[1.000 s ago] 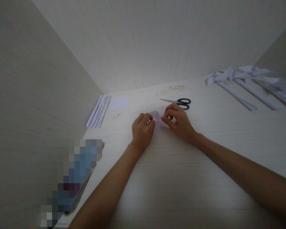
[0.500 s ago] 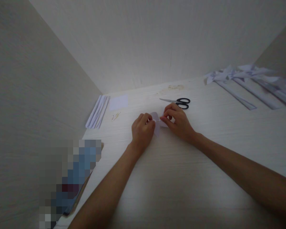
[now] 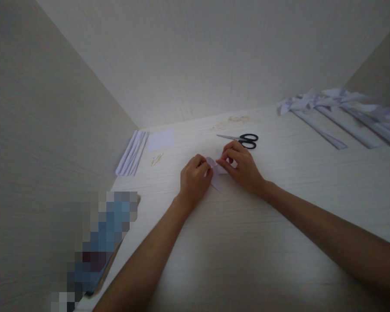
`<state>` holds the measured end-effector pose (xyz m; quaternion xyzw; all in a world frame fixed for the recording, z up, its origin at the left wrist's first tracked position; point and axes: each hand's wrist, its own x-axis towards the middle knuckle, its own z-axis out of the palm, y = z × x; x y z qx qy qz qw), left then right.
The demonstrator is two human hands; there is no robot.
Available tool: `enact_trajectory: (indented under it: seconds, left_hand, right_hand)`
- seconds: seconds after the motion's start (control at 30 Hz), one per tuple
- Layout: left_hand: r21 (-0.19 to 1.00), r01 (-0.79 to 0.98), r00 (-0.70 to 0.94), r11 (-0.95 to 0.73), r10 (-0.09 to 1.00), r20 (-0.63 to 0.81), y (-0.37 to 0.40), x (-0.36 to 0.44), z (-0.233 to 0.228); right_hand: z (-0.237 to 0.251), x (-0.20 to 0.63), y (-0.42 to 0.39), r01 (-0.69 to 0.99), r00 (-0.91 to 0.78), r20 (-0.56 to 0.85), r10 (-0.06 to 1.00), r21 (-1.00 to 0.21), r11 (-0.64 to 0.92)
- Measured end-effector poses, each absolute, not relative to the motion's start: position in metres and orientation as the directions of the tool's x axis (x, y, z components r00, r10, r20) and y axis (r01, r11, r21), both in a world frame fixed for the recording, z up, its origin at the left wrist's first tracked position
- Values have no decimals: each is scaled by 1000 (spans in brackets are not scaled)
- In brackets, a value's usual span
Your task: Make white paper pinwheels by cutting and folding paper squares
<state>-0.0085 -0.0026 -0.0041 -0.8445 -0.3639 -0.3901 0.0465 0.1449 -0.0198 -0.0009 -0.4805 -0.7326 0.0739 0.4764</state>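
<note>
A small folded piece of white paper (image 3: 216, 178) lies between my two hands on the pale wooden desk (image 3: 247, 242). My left hand (image 3: 194, 181) pinches its left side with curled fingers. My right hand (image 3: 242, 167) pinches its top right part with thumb and fingertips. Most of the paper is hidden by my fingers; one pointed flap sticks out below them.
Black-handled scissors (image 3: 243, 139) lie just behind my right hand. A bundle of rolled paper sticks (image 3: 132, 151), a white paper square (image 3: 161, 139) and small thin sticks (image 3: 157, 159) sit at the back left. Paper pinwheels on long sticks (image 3: 338, 117) lie at the right. Walls enclose the desk.
Both hands have stayed on the paper, shifting their fingers slightly. The lower flap of the paper now sticks out further below my hands.
</note>
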Motion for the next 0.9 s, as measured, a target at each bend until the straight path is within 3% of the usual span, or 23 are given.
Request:
enact_trajectory:
  seconds: [0.57,0.9]
  left_hand:
    - [245,583,514,-775,585,627,-4,-7,-5]
    - [268,580,509,-770,599,618,-3,-6,-6]
  right_hand:
    - [-2,144,-20,663,-95,658,747,-518,541]
    - [-6,144,-20,662,-177,707,685,-430,615]
